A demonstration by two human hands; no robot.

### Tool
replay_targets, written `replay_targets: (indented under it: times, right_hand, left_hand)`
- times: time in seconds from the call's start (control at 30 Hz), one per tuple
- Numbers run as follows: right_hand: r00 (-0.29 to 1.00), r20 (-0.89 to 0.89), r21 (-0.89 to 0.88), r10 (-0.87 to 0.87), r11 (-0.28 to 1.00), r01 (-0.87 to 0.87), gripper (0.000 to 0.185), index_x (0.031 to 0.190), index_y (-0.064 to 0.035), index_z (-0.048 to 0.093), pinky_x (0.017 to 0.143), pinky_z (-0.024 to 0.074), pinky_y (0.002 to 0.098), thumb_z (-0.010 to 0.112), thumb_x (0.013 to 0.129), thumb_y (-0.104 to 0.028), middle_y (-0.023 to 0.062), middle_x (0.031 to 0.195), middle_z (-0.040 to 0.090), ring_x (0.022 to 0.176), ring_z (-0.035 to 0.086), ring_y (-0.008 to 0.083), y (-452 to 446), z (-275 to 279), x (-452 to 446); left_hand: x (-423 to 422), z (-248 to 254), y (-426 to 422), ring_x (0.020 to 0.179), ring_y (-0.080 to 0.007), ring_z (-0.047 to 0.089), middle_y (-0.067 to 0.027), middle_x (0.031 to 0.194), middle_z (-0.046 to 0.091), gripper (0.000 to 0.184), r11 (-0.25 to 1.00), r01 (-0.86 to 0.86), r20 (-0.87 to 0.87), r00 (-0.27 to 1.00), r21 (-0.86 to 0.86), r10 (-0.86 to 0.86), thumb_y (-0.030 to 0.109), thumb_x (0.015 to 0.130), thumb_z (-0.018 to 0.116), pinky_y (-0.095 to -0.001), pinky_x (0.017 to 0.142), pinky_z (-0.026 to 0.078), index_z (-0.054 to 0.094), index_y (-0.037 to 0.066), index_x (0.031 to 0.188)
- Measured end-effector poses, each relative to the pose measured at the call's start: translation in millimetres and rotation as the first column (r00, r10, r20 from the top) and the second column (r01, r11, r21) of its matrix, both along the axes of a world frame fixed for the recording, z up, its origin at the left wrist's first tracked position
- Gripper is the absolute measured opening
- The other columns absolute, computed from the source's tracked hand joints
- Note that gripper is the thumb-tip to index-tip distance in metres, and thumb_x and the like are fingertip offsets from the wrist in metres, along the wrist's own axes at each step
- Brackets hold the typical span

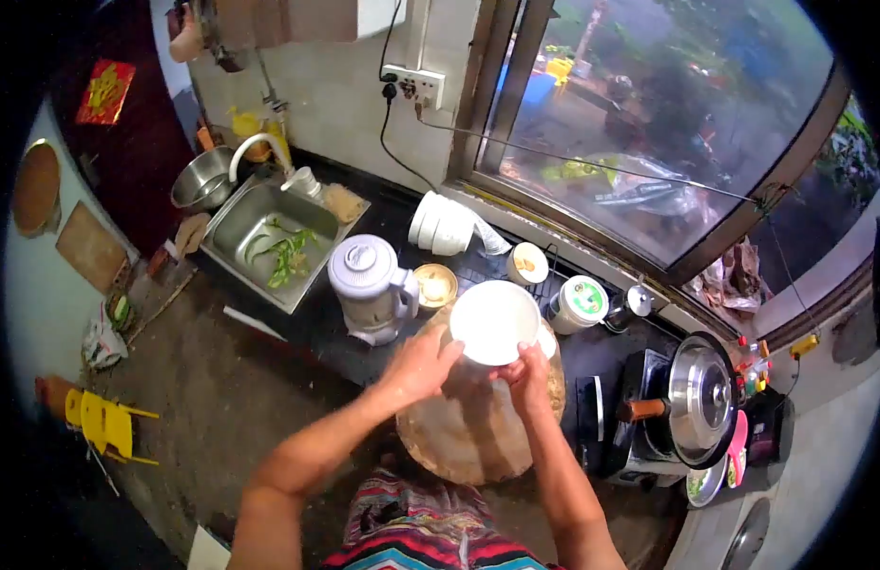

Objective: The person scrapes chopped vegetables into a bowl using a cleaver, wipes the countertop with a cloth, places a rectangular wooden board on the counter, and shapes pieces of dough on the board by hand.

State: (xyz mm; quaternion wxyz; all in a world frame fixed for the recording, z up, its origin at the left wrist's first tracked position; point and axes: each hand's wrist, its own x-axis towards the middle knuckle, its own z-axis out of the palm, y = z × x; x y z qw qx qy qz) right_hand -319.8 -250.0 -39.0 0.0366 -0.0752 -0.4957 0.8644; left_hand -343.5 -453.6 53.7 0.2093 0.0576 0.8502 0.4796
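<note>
A round white bowl [497, 321] is held up over the thick round wooden chopping board [440, 432], and I see into its pale inside. My right hand [527, 377] grips the near right edge of the bowl, thumb on the rim. At the bowl's left side, my left hand [423, 366] is closed against it, with some fingers hidden behind. Just beyond my left hand stand a soymilk maker or blender [369, 285] with a pale lid and handle, and a small tan bowl [434, 285].
To the left is a steel sink [233, 249] with green leaves [290, 255] in it. Stacked white bowls [442, 225], a small cup [527, 263] and a lidded white tub [581, 302] line the window side. A lidded pan [698, 399] sits on the stove at right.
</note>
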Motion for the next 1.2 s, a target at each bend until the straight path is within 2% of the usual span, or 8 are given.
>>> replay_targets:
  times: [0.07,0.13,0.27,0.43,0.8,0.93,1.13,1.2]
  right_hand:
    - [0.998,0.024,0.040,-0.065,0.997,0.064,0.049,0.121,0.0008,0.040,0.052,0.0535,0.0324,0.055,0.085,-0.031,0.0133,0.095,0.059,0.066,0.063,0.0229,5,2,-25]
    - [0.987,0.066,0.078,-0.149,0.987,0.143,0.050,0.120,0.0011,0.041,0.050,0.0533,0.0315,0.057,0.085,-0.030,0.0131,0.092,0.057,0.061,0.061,0.0217,4,5,-50]
    - [0.949,0.145,0.160,-0.279,0.954,0.256,0.055,0.121,0.0026,0.039,0.045,0.0518,0.0299,0.062,0.083,-0.030,0.0146,0.091,0.055,0.054,0.060,0.0219,-3,-1,-88]
    - [0.922,0.155,0.282,-0.354,0.911,0.302,0.066,0.127,0.0008,0.030,0.045,0.0529,0.0321,0.065,0.081,-0.031,0.0197,0.096,0.054,0.055,0.062,0.0253,-12,-17,-113]
    - [0.854,0.203,0.370,-0.479,0.845,0.386,0.068,0.130,-0.0015,0.028,0.042,0.0522,0.0315,0.069,0.081,-0.026,0.0162,0.086,0.053,0.053,0.061,0.0235,-12,-12,-132]
    - [0.848,0.248,0.392,-0.467,0.849,0.353,0.071,0.131,-0.0012,0.029,0.043,0.0518,0.0308,0.071,0.079,-0.025,0.0133,0.085,0.051,0.053,0.061,0.0219,-14,-10,-141]
    - [0.860,0.148,0.565,-0.489,0.756,0.332,0.073,0.130,-0.0021,0.034,0.041,0.0477,0.0287,0.074,0.075,-0.028,0.0127,0.079,0.057,0.049,0.059,0.0185,-16,-22,-189]
    - [0.858,0.051,0.754,-0.511,0.583,0.302,0.072,0.126,-0.0010,0.038,0.043,0.0469,0.0304,0.075,0.072,-0.030,0.0153,0.079,0.058,0.049,0.058,0.0194,-11,-22,-207]
  left_hand:
    - [-48,7,-18,0.063,-0.0341,0.064,-0.0160,0.075,0.065,0.029,0.951,0.052,-0.476,0.857,-0.304,-0.199,0.031,0.089,0.052,-0.0446,0.059,0.049,0.063,0.004,0.094]
    - [-97,33,-23,0.069,-0.0372,0.063,-0.0156,0.077,0.065,0.025,0.968,-0.041,-0.644,0.753,-0.249,-0.134,0.028,0.086,0.054,-0.0466,0.059,0.048,0.065,0.006,0.081]
    - [-201,43,-10,0.086,-0.0328,0.060,-0.0131,0.087,0.064,0.019,0.861,0.140,-0.713,0.504,-0.489,-0.487,0.024,0.083,0.056,-0.0445,0.072,0.047,0.064,0.007,0.086]
    - [-289,-31,52,0.110,-0.0277,0.048,-0.0072,0.106,0.060,0.021,0.530,0.362,-0.412,0.356,-0.767,-0.839,0.026,0.080,0.058,-0.0427,0.088,0.038,0.069,0.016,0.094]
    - [-347,-119,130,0.138,-0.0344,0.024,-0.0133,0.133,0.051,0.042,-0.098,0.353,0.182,0.211,-0.931,-0.960,0.023,0.073,0.058,-0.0578,0.111,0.010,0.067,0.012,0.112]
    - [-383,-111,138,0.121,-0.0340,0.049,-0.0170,0.123,0.057,0.035,0.440,0.462,-0.115,0.578,-0.770,-0.808,0.019,0.075,0.055,-0.0489,0.101,0.036,0.068,0.005,0.105]
    - [-412,-82,99,0.094,-0.0399,0.060,-0.0250,0.101,0.062,0.026,0.646,0.522,-0.253,0.635,-0.557,-0.730,0.015,0.077,0.048,-0.0464,0.082,0.047,0.064,-0.001,0.092]
    - [-417,-98,89,0.087,-0.0409,0.061,-0.0262,0.089,0.063,0.027,0.693,0.532,-0.379,0.586,-0.486,-0.716,0.018,0.079,0.046,-0.0488,0.079,0.047,0.063,-0.002,0.087]
